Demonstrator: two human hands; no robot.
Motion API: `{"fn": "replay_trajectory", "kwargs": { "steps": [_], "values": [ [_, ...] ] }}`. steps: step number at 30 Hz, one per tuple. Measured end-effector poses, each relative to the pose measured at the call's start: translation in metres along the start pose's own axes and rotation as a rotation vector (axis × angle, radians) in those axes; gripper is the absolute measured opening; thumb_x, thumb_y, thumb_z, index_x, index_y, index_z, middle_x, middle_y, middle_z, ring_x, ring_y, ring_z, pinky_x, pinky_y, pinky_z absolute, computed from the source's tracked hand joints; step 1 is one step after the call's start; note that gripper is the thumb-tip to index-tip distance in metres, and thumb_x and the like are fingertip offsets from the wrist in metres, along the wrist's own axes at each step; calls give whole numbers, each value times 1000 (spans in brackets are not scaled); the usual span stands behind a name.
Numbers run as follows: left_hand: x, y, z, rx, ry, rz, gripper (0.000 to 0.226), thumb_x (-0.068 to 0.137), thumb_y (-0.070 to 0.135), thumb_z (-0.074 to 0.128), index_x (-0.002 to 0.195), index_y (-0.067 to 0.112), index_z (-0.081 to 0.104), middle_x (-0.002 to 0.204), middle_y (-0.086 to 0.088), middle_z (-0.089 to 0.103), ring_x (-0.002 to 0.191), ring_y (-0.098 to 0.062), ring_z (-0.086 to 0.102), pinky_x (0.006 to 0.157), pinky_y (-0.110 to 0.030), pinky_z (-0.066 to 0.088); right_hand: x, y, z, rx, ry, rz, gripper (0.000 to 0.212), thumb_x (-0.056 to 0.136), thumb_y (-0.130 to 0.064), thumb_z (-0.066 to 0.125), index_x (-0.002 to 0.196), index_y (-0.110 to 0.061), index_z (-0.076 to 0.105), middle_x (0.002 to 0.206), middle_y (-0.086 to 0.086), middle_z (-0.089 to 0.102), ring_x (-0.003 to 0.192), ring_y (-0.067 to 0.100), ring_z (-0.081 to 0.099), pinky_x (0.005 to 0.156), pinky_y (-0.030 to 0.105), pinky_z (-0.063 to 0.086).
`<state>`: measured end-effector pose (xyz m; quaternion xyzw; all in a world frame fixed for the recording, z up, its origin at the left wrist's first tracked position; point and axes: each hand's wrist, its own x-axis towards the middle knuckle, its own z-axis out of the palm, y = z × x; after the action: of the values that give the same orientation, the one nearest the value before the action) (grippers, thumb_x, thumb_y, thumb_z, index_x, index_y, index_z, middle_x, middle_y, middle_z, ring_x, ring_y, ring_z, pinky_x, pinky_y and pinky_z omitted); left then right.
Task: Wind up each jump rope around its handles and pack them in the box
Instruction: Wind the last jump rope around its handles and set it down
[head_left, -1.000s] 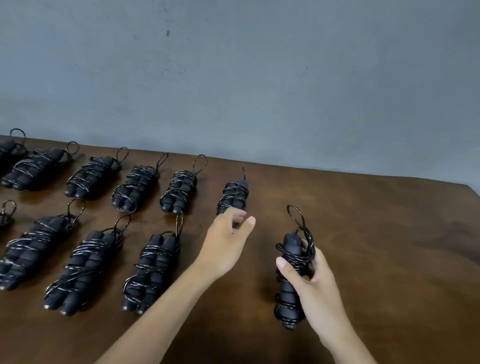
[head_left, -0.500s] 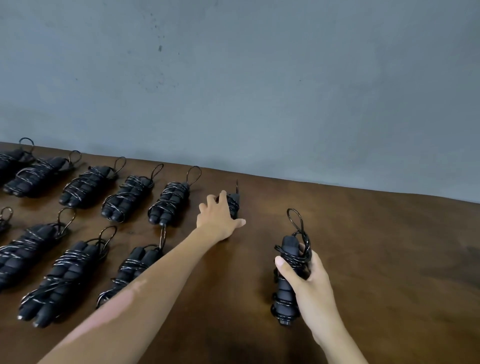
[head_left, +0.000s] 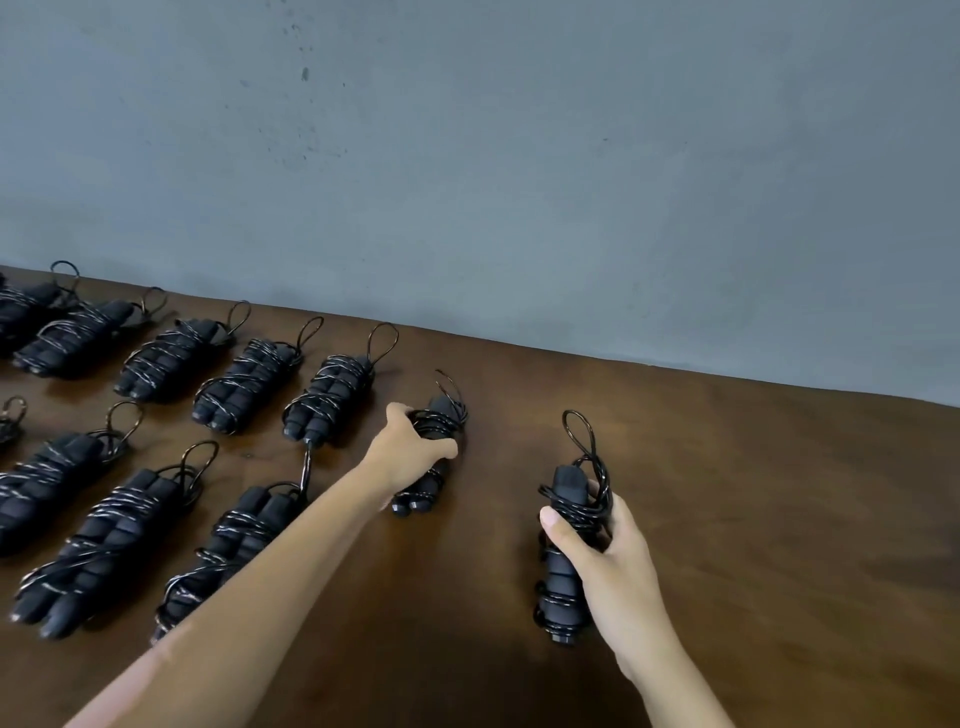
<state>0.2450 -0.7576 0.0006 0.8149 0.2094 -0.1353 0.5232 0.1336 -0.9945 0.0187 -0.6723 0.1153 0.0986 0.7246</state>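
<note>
Our left hand (head_left: 415, 449) has now clamped a wound rope (head_left: 434, 452) by the table's (head_left: 753, 519) far edge; right hand (head_left: 605, 551) still grips another rope (head_left: 566, 566) — packing comes next.

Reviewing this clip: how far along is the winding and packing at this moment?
Winding looks largely done: two rows of wound jump ropes lie on the table. In hand: the right hand grips a wound rope, and the left hand holds the end bundle of the far row. Left: packing; no box is in view.
</note>
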Motion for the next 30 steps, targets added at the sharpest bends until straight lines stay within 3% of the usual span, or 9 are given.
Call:
{"fn": "replay_trajectory", "kwargs": {
  "steps": [3, 8, 11, 15, 18, 21, 24, 27, 30],
  "values": [
    [-28, -8, -15, -240, -74, -42, 77, 87, 20, 77, 146, 18, 28, 113, -11, 62, 91, -29, 68, 84, -48, 61, 4, 1, 17, -77, 3, -44, 30, 84, -38, 80, 109, -36, 63, 77, -5, 63, 62, 15, 57, 59, 33, 50],
    [-77, -18, -30, -451, -174, 35, 79, 75, 21, 82, 140, 21, 38, 120, -6, 61, 95, -23, 65, 81, -42, 59, 6, -4, 37, -156, -9, -107, 35, 83, -46, 78, 113, -43, 61, 92, -15, 72, 84, 12, 70, 74, 35, 57],
    [-102, -29, -58, -529, -200, 55, 79, 66, 28, 81, 136, 29, 46, 119, -6, 65, 95, -24, 67, 81, -43, 60, -3, -11, 68, -174, -44, -135, 32, 85, -41, 77, 113, -39, 62, 92, -15, 72, 81, 5, 70, 70, 27, 55],
    [-131, -47, -100, -594, -241, 88, 76, 60, 31, 84, 130, 33, 55, 103, -7, 69, 89, -26, 67, 74, -42, 57, -21, -20, 113, -171, -80, -166, 30, 85, -41, 77, 111, -37, 63, 88, -11, 71, 76, 7, 68, 65, 24, 53],
    [-149, -63, -133, -653, -209, 122, 64, 70, 24, 80, 128, 37, 55, 103, -14, 69, 89, -29, 68, 75, -42, 58, -38, -24, 153, -180, -111, -204, 35, 85, -42, 77, 116, -43, 62, 96, -13, 73, 84, 8, 70, 69, 25, 54],
    [-162, -81, -166, -669, -145, 173, 70, 73, 24, 89, 126, 50, 53, 116, -9, 75, 102, -32, 75, 91, -50, 61, -56, -25, 196, -184, -152, -254, 47, 85, -38, 79, 126, -44, 59, 108, -16, 73, 98, 7, 71, 85, 32, 56],
    [-177, -99, -198, -691, -92, 205, 66, 77, 27, 89, 129, 45, 52, 114, -8, 77, 102, -31, 76, 87, -48, 62, -75, -23, 240, -182, -191, -296, 53, 87, -32, 78, 133, -42, 56, 118, -22, 70, 107, -1, 67, 94, 32, 54],
    [-189, -121, -230, -662, -4, 236, 56, 77, 37, 85, 124, 42, 55, 105, -5, 78, 94, -26, 78, 82, -44, 62, -94, -19, 284, -190, -221, -299, 60, 81, -43, 79, 136, -44, 54, 124, -22, 68, 115, 2, 65, 103, 41, 52],
    [-196, -141, -255, -631, 68, 247, 55, 78, 44, 83, 125, 39, 55, 105, -3, 78, 94, -26, 78, 86, -45, 63, -110, -14, 318, -205, -236, -324, 59, 82, -40, 79, 135, -45, 54, 125, -25, 67, 117, -1, 63, 105, 39, 50]
  ]
}}
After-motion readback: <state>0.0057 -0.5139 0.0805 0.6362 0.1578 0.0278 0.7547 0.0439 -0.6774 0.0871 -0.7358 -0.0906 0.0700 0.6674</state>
